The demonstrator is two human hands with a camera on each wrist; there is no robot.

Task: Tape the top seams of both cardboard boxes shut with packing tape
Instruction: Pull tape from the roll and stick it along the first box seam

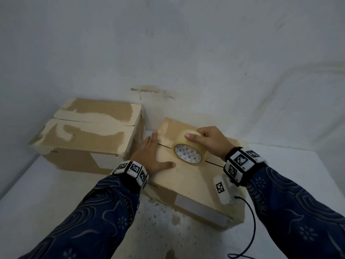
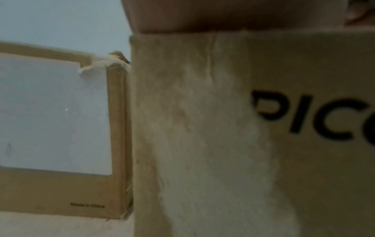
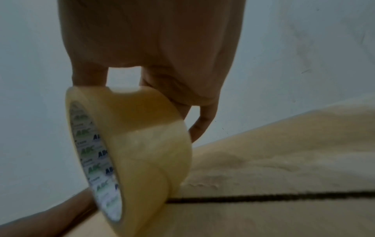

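- Spread under everything: a white table (image 1: 46,193), pushed against a pale wall.
- Left of the near box and just beside it: a bigger cardboard box (image 1: 89,135), flaps down, dark seam bare across its top, white label (image 2: 52,112) on the front.
- Nearer and to the right: a smaller cardboard box (image 1: 186,176), seam also bare, black letters "PIC" (image 2: 312,113) printed on its front face.
- Laid flat on the near box's left end: the left hand (image 1: 151,156), fingers straight and together, thumb spread toward the roll, palm pressing the flap.
- Arched over the near box's seam: the right hand (image 1: 209,141), thumb and fingers gripping the roll by its rim.
- Standing on edge on that seam, touching the cardboard: a tape roll (image 3: 129,154), printed core facing the left hand.
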